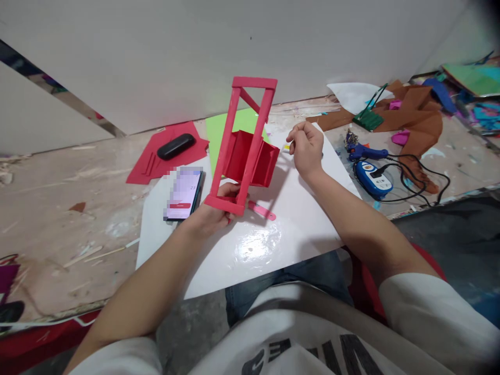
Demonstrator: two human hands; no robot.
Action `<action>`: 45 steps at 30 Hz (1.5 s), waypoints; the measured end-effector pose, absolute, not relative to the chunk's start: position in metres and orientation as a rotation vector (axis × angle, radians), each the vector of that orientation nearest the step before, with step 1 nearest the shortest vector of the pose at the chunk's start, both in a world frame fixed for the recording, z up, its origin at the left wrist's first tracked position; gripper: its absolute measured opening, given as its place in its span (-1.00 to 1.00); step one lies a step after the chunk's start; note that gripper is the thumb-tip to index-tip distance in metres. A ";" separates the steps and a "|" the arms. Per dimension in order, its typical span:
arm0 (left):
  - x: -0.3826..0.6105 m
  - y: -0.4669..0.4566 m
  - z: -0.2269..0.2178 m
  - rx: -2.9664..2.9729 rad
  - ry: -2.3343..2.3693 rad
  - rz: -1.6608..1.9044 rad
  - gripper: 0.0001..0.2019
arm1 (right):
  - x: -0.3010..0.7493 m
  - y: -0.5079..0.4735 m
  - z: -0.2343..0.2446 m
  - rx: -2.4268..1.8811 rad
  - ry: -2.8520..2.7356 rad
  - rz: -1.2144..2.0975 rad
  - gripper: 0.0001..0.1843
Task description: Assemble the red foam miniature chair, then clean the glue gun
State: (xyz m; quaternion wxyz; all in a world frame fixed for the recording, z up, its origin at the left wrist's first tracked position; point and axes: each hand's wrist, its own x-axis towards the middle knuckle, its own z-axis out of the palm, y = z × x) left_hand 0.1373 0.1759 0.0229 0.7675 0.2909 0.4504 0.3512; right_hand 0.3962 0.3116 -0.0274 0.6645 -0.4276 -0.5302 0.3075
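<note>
My left hand [213, 213] grips the lower end of a red paper frame model [246, 146], a tall rectangle with a box-like seat fixed in its middle, held tilted above a white board [273, 245]. My right hand [307, 148] hovers to the right of the model, fingers curled in a loose pinch on something I cannot make out. A small pink strip [262, 210] lies on the board just under the model's base.
A phone [183, 195] lies at the board's left edge. Red paper [150, 164] with a black case [175, 146] lies behind it, beside green paper [219, 130]. At the right are a blue glue gun [365, 152], a power strip [374, 178] with cables, and brown felt scraps [417, 117].
</note>
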 end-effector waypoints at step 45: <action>0.142 0.173 0.007 0.723 1.043 0.662 -0.67 | 0.381 0.281 0.008 -0.834 -1.145 1.170 -0.47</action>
